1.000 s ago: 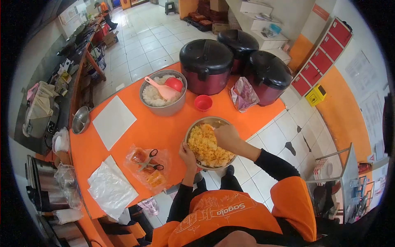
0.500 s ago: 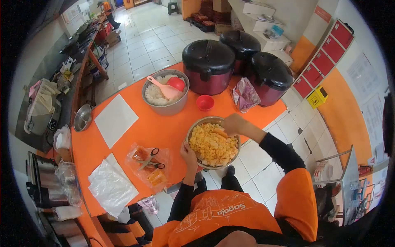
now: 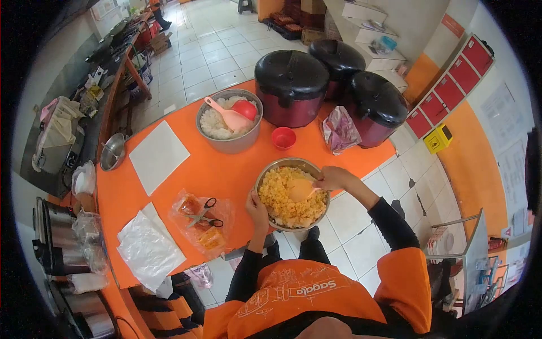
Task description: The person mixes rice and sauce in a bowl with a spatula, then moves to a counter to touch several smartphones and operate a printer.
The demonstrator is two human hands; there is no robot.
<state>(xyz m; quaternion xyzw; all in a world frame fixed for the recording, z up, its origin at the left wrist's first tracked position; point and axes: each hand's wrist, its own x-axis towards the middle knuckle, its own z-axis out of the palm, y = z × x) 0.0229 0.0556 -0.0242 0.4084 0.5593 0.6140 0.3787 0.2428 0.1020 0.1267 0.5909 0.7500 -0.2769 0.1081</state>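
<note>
A steel bowl (image 3: 294,160) at the table's front edge holds a heap of yellow-orange seasoned rice (image 3: 278,191), with some white rice near its right side. My left hand (image 3: 258,212) grips the bowl's left rim, fingers on the outside. In my right hand (image 3: 336,178), closed round the handle, is a rice paddle (image 3: 301,190); its broad blade lies on the rice. Behind the bowl stands a small red cup (image 3: 283,138). A grey pot (image 3: 232,146) of white rice has a pink paddle (image 3: 230,116) and a red scoop (image 3: 244,109) in it.
Three large lidded rice cookers (image 3: 290,85) stand at the table's back right, beside a crumpled packet (image 3: 341,131). On the left are scissors (image 3: 206,217) on plastic packets, white plastic bags (image 3: 148,246), a white sheet (image 3: 159,157) and a metal bowl (image 3: 113,152). A distant person (image 3: 160,16) stands at the counter.
My right hand has shifted slightly right and down, and the paddle's blade now lies flatter and shows fully on the rice. The left hand keeps its hold on the bowl.
</note>
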